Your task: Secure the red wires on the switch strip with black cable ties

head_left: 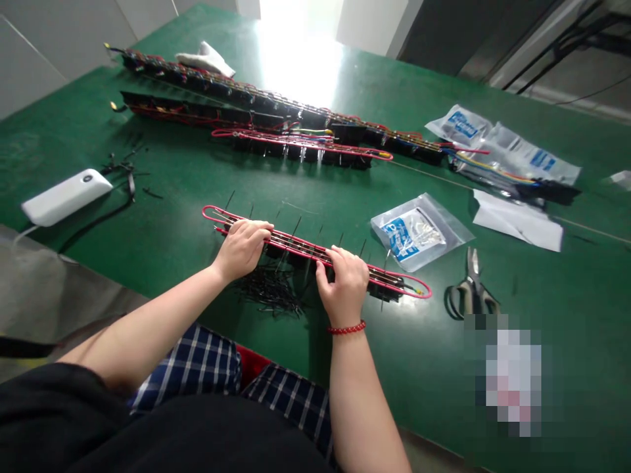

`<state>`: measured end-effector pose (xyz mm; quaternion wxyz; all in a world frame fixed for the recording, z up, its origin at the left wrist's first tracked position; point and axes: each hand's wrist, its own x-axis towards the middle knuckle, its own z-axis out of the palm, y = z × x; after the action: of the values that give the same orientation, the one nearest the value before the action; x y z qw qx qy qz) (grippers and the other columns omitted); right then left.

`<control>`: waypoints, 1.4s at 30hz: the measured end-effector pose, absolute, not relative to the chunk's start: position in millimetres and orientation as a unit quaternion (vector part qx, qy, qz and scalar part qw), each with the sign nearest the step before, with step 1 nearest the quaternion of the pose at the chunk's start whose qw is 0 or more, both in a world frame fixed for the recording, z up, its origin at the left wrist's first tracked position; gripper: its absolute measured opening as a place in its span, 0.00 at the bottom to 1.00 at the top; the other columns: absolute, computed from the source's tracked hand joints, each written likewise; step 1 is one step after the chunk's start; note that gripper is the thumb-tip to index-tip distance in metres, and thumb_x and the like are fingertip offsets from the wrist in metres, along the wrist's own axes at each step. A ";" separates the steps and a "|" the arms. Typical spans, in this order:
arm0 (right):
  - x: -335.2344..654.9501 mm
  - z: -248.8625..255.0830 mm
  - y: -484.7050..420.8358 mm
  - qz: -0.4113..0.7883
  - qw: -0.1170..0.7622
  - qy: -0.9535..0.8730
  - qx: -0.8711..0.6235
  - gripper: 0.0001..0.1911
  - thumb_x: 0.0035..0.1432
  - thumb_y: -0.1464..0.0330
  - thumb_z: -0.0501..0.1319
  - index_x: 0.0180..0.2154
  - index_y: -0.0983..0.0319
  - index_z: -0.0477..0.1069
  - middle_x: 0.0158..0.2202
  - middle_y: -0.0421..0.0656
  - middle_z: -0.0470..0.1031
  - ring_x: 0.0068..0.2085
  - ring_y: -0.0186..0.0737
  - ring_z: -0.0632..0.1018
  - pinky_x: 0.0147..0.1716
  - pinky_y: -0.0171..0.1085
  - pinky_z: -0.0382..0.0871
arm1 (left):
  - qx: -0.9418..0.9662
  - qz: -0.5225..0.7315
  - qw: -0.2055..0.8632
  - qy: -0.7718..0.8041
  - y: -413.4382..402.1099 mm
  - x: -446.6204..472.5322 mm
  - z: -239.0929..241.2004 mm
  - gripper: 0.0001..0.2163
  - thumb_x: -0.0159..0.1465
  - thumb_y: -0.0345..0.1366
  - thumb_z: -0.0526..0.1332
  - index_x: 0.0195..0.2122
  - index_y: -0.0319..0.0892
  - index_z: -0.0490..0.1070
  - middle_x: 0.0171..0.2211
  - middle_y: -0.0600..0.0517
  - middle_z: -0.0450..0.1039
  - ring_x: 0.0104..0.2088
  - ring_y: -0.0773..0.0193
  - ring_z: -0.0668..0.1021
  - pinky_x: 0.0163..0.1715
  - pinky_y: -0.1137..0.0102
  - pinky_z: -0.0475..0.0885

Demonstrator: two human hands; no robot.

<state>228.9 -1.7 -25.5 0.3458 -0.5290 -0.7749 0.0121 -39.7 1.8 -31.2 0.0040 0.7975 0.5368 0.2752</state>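
Both hands rest on a long black strip with red wires (303,244), which lies at a slant across the green table in front of me. Its red wire loops round at each end, and several thin black cable ties stick up along it. My left hand (245,248) is curled over the strip's left part. Over its right part, my right hand (344,279) grips with the thumb on the near side and a red bead bracelet at the wrist. A pile of loose black cable ties (271,290) lies just below the strip, between my forearms.
Longer wired black strips (276,102) lie across the back, with a white glove (207,60) behind. To the right are a plastic bag of ties (417,233), white paper (517,220) and scissors (472,289). A white device (66,196) with a cord is at left.
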 end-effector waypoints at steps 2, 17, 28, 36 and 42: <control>230.5 -27.4 -1.6 0.025 0.355 -0.775 -0.522 0.10 0.64 0.65 0.63 0.47 0.58 0.75 0.50 0.45 0.82 0.55 0.46 0.78 0.62 0.49 0.61 | 0.799 0.266 -0.001 0.540 -1.0 -38.3 -30.7 0.09 0.70 0.32 0.52 0.45 0.46 0.70 0.55 0.47 0.77 0.55 0.56 0.76 0.58 0.56 0.65; 239.4 -24.1 -3.7 0.046 0.336 -0.765 -0.547 0.14 0.63 0.65 0.63 0.51 0.58 0.75 0.54 0.45 0.81 0.56 0.49 0.77 0.58 0.48 0.60 | 0.833 0.241 -0.019 0.497 -5.4 -36.2 -20.7 0.08 0.69 0.30 0.55 0.44 0.46 0.72 0.54 0.48 0.79 0.54 0.57 0.79 0.53 0.57 0.70; 237.7 -24.6 -1.3 0.038 0.309 -0.747 -0.588 0.13 0.60 0.61 0.62 0.46 0.57 0.76 0.49 0.46 0.81 0.53 0.50 0.76 0.58 0.49 0.56 | 0.807 0.333 -0.009 0.488 -4.3 -40.4 -30.6 0.07 0.67 0.34 0.61 0.45 0.46 0.74 0.54 0.48 0.79 0.56 0.56 0.79 0.59 0.55 0.68; 239.3 -18.4 -5.0 0.046 0.287 -0.741 -0.606 0.12 0.60 0.61 0.62 0.44 0.56 0.75 0.47 0.44 0.81 0.52 0.49 0.76 0.56 0.48 0.56 | 0.792 0.350 -0.019 0.500 -3.9 -44.7 -30.2 0.07 0.63 0.35 0.63 0.43 0.47 0.74 0.51 0.51 0.80 0.55 0.53 0.79 0.63 0.51 0.63; 248.1 -17.6 -13.4 0.060 0.276 -0.739 -0.612 0.12 0.60 0.61 0.63 0.45 0.55 0.75 0.47 0.42 0.81 0.53 0.48 0.75 0.57 0.47 0.55 | 0.812 0.334 0.020 0.479 -7.1 -55.3 -29.6 0.08 0.65 0.39 0.64 0.45 0.47 0.75 0.51 0.50 0.80 0.55 0.54 0.79 0.62 0.52 0.66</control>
<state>248.1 -13.4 -17.6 0.2758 -0.6116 -0.7391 0.0603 -55.3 -7.1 -29.6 0.0198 0.8118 0.4786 0.3339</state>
